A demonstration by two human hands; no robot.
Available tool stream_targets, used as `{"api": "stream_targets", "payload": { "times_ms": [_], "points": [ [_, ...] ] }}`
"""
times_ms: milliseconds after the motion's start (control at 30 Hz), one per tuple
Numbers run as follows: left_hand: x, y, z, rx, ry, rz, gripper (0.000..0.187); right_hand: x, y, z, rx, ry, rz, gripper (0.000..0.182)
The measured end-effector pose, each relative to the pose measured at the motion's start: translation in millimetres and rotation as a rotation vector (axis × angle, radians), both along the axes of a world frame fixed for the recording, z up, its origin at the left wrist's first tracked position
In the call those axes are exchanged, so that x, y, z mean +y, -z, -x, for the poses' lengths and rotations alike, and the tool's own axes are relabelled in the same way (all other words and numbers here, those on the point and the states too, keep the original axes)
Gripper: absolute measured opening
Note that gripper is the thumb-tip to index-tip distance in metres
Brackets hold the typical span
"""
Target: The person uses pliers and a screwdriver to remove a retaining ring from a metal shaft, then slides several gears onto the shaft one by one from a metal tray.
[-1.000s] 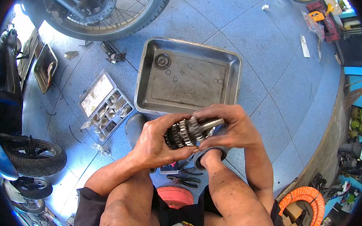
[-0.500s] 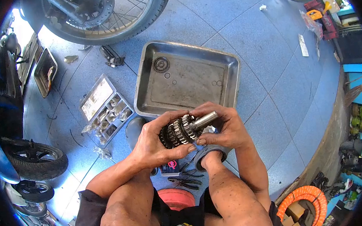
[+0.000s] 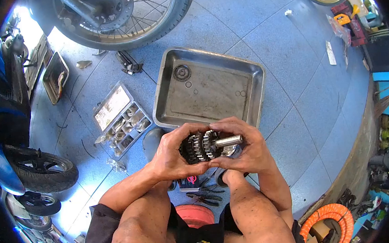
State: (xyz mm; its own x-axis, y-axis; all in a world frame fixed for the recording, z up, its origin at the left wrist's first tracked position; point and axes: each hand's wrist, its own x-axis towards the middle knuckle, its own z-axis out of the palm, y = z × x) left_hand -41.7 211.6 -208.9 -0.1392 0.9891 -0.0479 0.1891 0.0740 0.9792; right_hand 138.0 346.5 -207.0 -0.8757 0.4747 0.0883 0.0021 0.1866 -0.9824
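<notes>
Between my two hands is a gear shaft point(image 3: 201, 146), a stack of dark toothed gears with a bare metal shaft end pointing right. My left hand point(image 3: 172, 154) is wrapped round the gears at the left end. Around the right side, my right hand point(image 3: 248, 145) curls with thumb and fingers at the gears' edge, beside the bare shaft end. Just beyond the hands lies a metal tray point(image 3: 212, 112) on the floor. Inside it are a loose gear point(image 3: 182, 72) and several small rings, one a larger ring point(image 3: 188, 84).
An open parts box point(image 3: 124, 122) with small bagged pieces lies left of the tray. Pliers point(image 3: 204, 198) and a red stool point(image 3: 195, 215) are below my hands. A motorcycle wheel point(image 3: 170, 30) stands at the top. An orange coiled hose point(image 3: 343, 217) lies at lower right.
The gear shaft has turned so its bare end points nearly level to the right instead of up and right. Both hands still hold it. The whole view has shifted slightly.
</notes>
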Motion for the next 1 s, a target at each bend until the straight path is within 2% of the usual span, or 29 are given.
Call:
{"api": "stream_targets", "payload": {
  "times_ms": [133,233,300,333,400,467,533,600,667,767,900,967,1000],
  "points": [
    [0,3,-2,0.06,-0.009,-0.009,0.069,4,2,0,0.021,-0.025,0.002,0.062],
    [-1,0,1,0.109,-0.013,0.054,0.069,10,1,-8,0.004,0.057,0.072,0.061],
    [-2,-1,3,0.134,-0.023,0.11,0.069,23,3,-17,0.094,0.212,0.348,0.058],
    [-2,-1,3,0.127,-0.074,0.15,0.067,30,7,-17,0.091,0.219,0.345,0.058],
    [-2,-1,0,0.091,-0.154,0.22,0.064,51,31,-18,-0.114,0.536,0.229,0.053],
    [0,-3,-1,-0.021,-0.188,0.247,0.061,59,80,-10,-0.408,0.598,0.047,0.048],
    [3,-2,-1,-0.133,-0.212,0.268,0.058,47,127,-2,-0.611,0.489,-0.304,0.051],
    [3,2,-4,-0.292,-0.258,0.277,0.058,26,170,3,-0.714,0.401,-0.532,0.057],
    [4,2,-4,-0.341,-0.284,0.291,0.061,18,205,3,-0.748,0.374,-0.486,0.058],
    [3,1,-5,-0.475,-0.308,0.306,0.064,22,208,-3,-0.736,0.346,-0.455,0.053],
    [3,1,-5,-0.408,-0.266,0.278,0.066,73,199,-21,-0.747,0.524,-0.515,0.037],
    [5,0,-8,-0.426,-0.272,0.278,0.065,97,236,-32,-0.809,0.547,-0.73,0.03],
    [6,-3,-7,-0.35,-0.235,0.257,0.066,112,272,-46,-0.795,0.54,-0.725,0.03]
  ]
}}
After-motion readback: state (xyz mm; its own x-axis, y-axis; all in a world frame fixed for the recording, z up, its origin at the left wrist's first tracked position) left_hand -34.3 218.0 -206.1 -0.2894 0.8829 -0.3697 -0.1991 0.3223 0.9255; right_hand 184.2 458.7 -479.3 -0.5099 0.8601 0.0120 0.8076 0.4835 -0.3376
